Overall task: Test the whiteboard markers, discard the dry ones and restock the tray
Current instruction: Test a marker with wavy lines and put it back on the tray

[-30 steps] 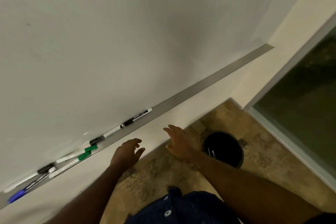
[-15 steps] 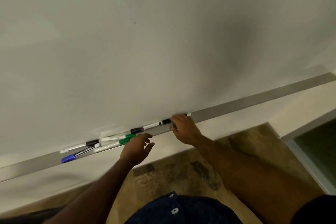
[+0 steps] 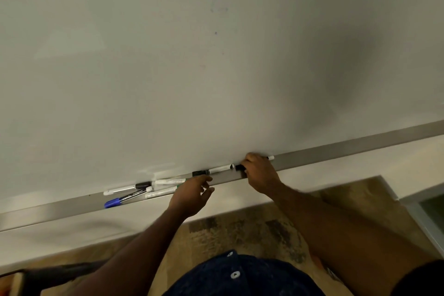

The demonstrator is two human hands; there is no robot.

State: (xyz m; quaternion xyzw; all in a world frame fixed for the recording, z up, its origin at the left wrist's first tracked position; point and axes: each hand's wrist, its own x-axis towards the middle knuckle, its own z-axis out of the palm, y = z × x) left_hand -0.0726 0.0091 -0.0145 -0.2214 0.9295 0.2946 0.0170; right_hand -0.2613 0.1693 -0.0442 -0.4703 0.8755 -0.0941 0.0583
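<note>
A long grey marker tray (image 3: 336, 149) runs under the whiteboard (image 3: 192, 67). My right hand (image 3: 260, 173) curls round a black-capped white marker (image 3: 271, 157) lying in the tray; its white end shows past my fingers. My left hand (image 3: 192, 193) hovers just below the tray's front edge, fingers relaxed, holding nothing. Beside it lies another black-capped marker (image 3: 213, 170). Further left are several markers in a cluster: a blue-capped one (image 3: 120, 200), a black-capped one (image 3: 127, 188) and white barrels with a green cap partly hidden by my left hand.
Faint marks (image 3: 217, 7) show on the whiteboard. Patterned carpet (image 3: 252, 228) lies below the wall, and a glass panel with a grey frame (image 3: 427, 218) stands at the right. A dark object (image 3: 55, 274) sits at the lower left.
The view swung from the floor bin up to the tray. My right hand reached the rightmost marker and closed round it; my left hand rose close under the tray.
</note>
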